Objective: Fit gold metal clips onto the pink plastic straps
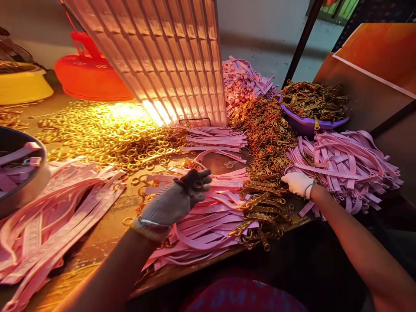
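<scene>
2 gloved hands are over the tabletop point(108, 234). The right hand point(297, 183) lies on the heap of brass clasps point(266, 143), fingers curled into it; whether it grips any, I cannot tell. The left hand point(175, 201), fingertips point(196, 180) bunched together, hovers left of that heap, above pink straps point(208, 227).

You have little bare table point(107, 234): one strip of wood runs between the left pink straps point(58, 203) and the near strap pile point(208, 225); a small clear patch lies just behind that pile. The slanted lit panel point(169, 56) walls off the middle back; gold rings point(107, 134) carpet the ground left of it. The brass clasps point(266, 143) lie front to back between your left hand point(177, 199) and right hand point(297, 183); beyond, more straps point(351, 167) and a purple bowl point(305, 125) block the right; a dark bowl point(19, 182) crowds the left edge.
</scene>
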Motion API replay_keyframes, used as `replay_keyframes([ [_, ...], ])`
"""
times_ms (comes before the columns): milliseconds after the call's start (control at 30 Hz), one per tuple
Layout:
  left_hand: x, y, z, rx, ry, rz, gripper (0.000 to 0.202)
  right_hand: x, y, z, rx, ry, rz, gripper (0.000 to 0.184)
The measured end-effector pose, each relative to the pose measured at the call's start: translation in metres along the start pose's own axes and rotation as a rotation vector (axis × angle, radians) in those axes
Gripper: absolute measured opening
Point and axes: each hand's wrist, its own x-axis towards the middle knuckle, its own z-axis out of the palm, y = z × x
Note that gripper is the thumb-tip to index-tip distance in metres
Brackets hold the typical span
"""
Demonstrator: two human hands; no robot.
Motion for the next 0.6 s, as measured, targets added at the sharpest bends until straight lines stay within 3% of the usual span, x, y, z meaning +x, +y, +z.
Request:
replay_keyframes([
  [100,-0.006,-0.003,0.009,-0.156,-0.084,-0.156,0.034,-0.004,0.002,-0.014,-0.001,-0.037,0.092,0.012],
  [133,-0.009,-0.005,0.012,-0.181,-0.128,-0.18,0.035,-0.007,0.005,-0.02,0.002,-0.028,0.142,0.015],
  [267,-0.012,-0.021,0.02,-0.059,-0.226,-0.134,0.034,-0.016,0.009,-0.041,0.168,0.201,0.285,0.03],
  [400,-0.008,-0.036,0.026,0.199,-0.211,-0.031,0.041,-0.019,-0.016,-0.045,0.619,0.399,0.047,0.023],
  [500,-0.008,-0.041,0.032,0.361,-0.192,0.068,0.039,-0.02,-0.049,-0.046,0.88,0.438,-0.214,0.024],
  [600,-0.012,-0.042,0.039,0.503,-0.184,0.123,0.046,-0.024,-0.079,-0.05,0.961,0.457,-0.428,0.022],
])
